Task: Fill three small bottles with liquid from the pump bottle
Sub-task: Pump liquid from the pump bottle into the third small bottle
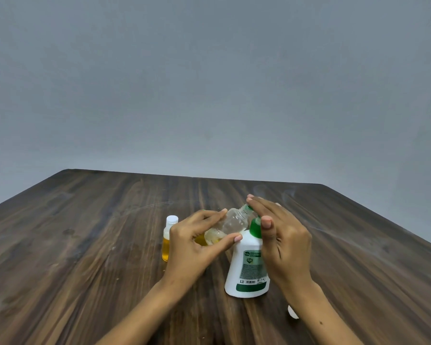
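left hand (192,242): gripping a clear small bottle (230,224) between thumb and fingers, tilting it so its open neck is meeting the green nozzle at about 1 o'clock
right hand (281,235): fingers straight and flat, pressing down over the green pump top of the pump bottle (249,265), not curling round it
pump bottle: white with green label, standing on the counter (85,232) at 3 o'clock of the left hand, touching the right palm side
held bottle: only a little yellowish liquid sitting at its low end, so filling is looking just begun
capped bottle (168,239): standing at 9 o'clock of the left hand, white cap on, amber liquid inside, looking done
third bottle: partly hiding behind the left hand, cannot tell its fill
white cap (292,313): lying at 5 o'clock of the pump bottle, half hiding behind the right wrist
progress: judging one done, one filling, remainder left
counter: dark wood grain, faint smears at 2 o'clock
room: plain grey wall (209,83) behind
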`<state>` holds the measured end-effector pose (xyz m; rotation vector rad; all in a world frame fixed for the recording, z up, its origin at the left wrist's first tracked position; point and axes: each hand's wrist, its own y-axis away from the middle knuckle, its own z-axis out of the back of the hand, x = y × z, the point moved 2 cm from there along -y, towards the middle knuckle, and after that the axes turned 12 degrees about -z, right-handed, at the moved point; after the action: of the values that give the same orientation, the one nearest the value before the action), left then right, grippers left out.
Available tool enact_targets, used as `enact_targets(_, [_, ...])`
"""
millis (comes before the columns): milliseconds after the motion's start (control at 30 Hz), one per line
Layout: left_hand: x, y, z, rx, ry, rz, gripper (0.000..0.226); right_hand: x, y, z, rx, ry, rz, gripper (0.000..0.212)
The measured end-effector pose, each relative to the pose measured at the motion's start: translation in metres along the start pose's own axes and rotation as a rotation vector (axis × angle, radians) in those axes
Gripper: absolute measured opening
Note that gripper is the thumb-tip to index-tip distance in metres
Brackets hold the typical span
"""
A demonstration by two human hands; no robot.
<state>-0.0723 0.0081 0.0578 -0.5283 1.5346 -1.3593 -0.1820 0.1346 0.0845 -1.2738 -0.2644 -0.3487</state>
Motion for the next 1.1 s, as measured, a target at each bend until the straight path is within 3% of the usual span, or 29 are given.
enact_targets(1100, [0.0005,0.0001,-0.0005,-0.002,0.004,-0.028,0.05,0.0007,0.0005,0.0016,0.023,-0.031,-0.016,0.071])
